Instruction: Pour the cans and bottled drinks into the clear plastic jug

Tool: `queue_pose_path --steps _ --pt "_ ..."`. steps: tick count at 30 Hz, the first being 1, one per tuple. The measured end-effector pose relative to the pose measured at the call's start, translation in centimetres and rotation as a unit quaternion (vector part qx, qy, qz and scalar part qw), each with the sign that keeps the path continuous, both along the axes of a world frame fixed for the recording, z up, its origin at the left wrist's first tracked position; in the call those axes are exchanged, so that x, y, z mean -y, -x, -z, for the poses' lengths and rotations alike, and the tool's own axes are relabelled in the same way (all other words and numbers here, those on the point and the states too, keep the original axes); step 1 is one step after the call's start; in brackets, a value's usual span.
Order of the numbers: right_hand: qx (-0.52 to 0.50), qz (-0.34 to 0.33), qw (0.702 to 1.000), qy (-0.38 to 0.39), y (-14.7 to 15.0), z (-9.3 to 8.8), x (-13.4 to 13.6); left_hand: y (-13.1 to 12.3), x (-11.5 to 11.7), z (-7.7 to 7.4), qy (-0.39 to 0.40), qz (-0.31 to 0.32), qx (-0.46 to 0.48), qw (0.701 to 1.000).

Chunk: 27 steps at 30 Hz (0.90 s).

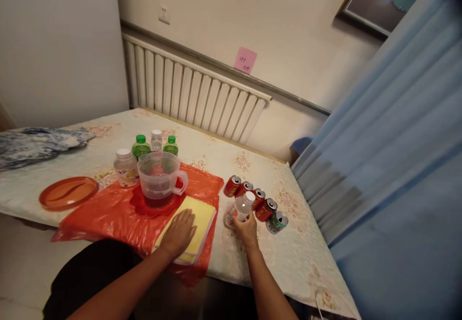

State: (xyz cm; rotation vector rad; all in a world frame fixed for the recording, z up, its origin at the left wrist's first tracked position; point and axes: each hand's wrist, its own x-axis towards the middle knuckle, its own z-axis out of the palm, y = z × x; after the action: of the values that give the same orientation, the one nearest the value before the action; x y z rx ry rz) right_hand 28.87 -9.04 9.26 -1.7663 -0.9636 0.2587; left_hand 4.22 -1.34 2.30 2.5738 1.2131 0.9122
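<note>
My left hand lies flat on a folded yellow cloth at the front of a red plastic sheet. Fingers of my right hand wrap round a clear bottle with a white cap, upright on the tablecloth. Just behind that bottle stands a slanting row of several red cans, with a green can at its near end. Left of the cloth, a clear plastic jug holding some liquid rests on a red scalloped dish.
Behind the jug are two green-capped bottles and a white-capped bottle. A white-lidded jar is beside it. An orange plate and bunched patterned fabric lie at left. A blue curtain hangs along the right side.
</note>
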Motion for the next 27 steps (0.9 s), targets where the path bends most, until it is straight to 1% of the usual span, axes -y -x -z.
queue_pose_path --steps 4,7,9,15,22,24,27 --pt "0.006 0.013 1.0 0.006 0.0 -0.5 -1.6 0.0 0.2 0.5 -0.056 -0.024 -0.048 0.997" --pt "0.012 0.026 1.0 0.006 0.0 -0.5 -3.0 0.0 0.3 0.4 -0.07 -0.028 -0.049 0.996" --pt "0.007 0.022 1.0 0.0 0.0 -0.3 -3.9 0.1 0.3 0.2 -0.071 -0.027 -0.05 0.996" --pt "-0.005 0.005 1.0 -0.006 -0.2 0.9 -6.1 0.2 0.5 -0.1 -0.065 -0.026 -0.047 0.996" --pt "-0.011 -0.013 1.0 -0.016 -0.5 2.1 -6.8 0.2 0.4 0.2 -0.064 -0.022 -0.039 0.997" --pt "-0.025 -0.017 0.999 -0.022 -0.5 2.8 -6.8 0.2 0.3 0.3 -0.071 -0.022 -0.041 0.996" --pt "-0.069 -0.018 0.997 -0.027 -0.7 4.3 -6.7 0.2 0.3 0.3 -0.083 -0.024 -0.048 0.995"
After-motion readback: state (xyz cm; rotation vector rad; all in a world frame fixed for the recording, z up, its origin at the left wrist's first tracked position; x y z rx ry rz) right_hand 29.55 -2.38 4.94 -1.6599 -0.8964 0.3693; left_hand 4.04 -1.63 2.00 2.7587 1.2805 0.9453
